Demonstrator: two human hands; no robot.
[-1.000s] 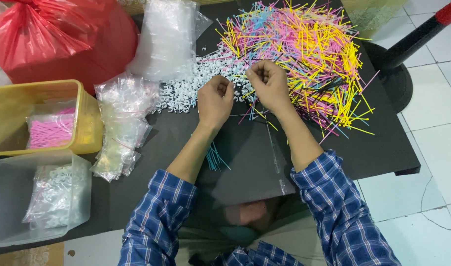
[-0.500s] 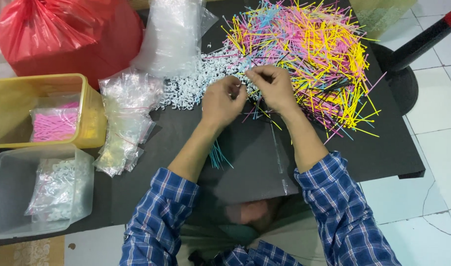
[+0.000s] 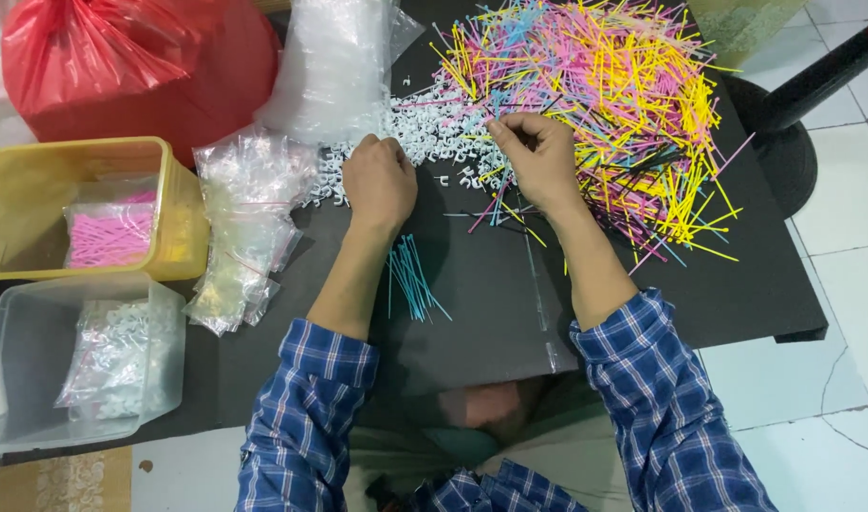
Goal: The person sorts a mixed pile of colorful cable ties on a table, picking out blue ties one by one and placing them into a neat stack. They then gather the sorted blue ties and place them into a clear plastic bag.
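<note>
Hands work at the heap's near edge: the right hand (image 3: 538, 161) pinches thin coloured sticks (image 3: 605, 104), the left hand (image 3: 380, 180) curls closed over white clips (image 3: 424, 128), with teal sticks (image 3: 410, 275) laid apart on the dark surface (image 3: 491, 313).

A dark, matte black counter (image 3: 738, 294) fills most of the view, its right edge ending above a floor (image 3: 832, 379) of pale, glossy square tiles with thin grey grout lines (one hairline crack shows near the lower right corner). Beside the counter on the right a black pole (image 3: 813, 81) slants up from a round black base (image 3: 785, 161) standing on the tiles. At the lower left a strip of tan patterned mat (image 3: 55, 479) lies on the floor, and the light is even and soft, with faint shadows.
</note>
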